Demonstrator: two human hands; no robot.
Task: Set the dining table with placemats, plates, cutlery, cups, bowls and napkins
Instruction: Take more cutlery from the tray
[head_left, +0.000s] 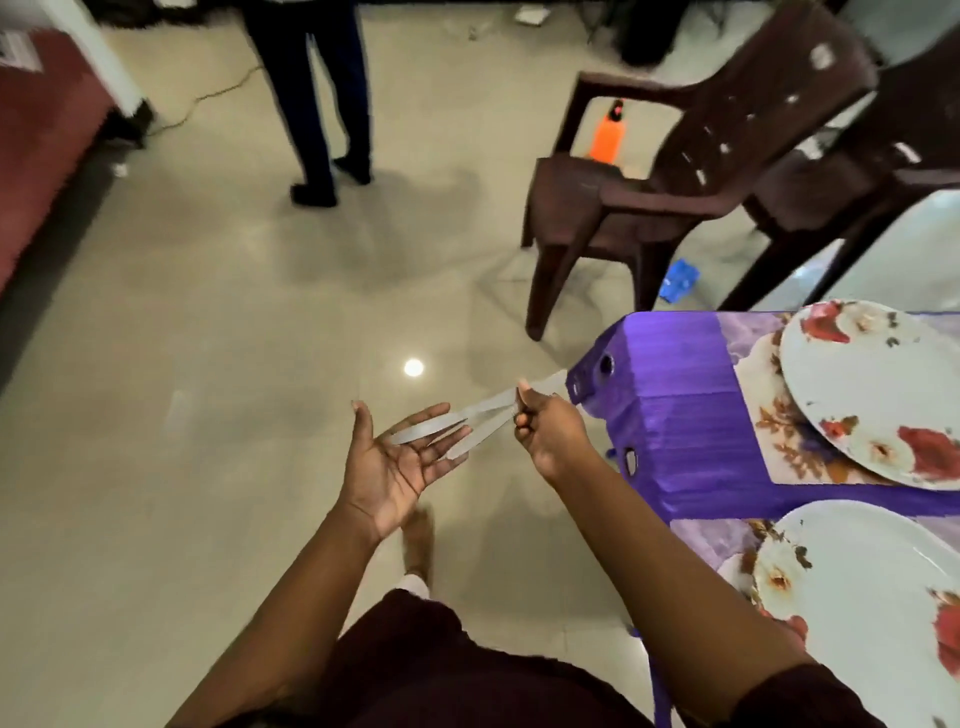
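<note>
My right hand (545, 428) grips a bundle of silver cutlery (457, 427) by the middle, over the floor just left of the table corner. The pieces fan out to the left, and their tips lie across the fingers of my left hand (400, 457), which is palm up with straight fingers. The table wears a purple cloth (691, 415). On it lie two floral placemats (789, 431), each bearing a white plate with red flowers, one further back (878, 384) and one close to me (862, 597).
Two dark brown plastic chairs (675, 171) stand beyond the table's far corner. An orange bottle (607, 135) stands behind them. A person's legs (322, 93) are on the tiled floor at upper left. A blue scrap (679, 280) lies under the chair.
</note>
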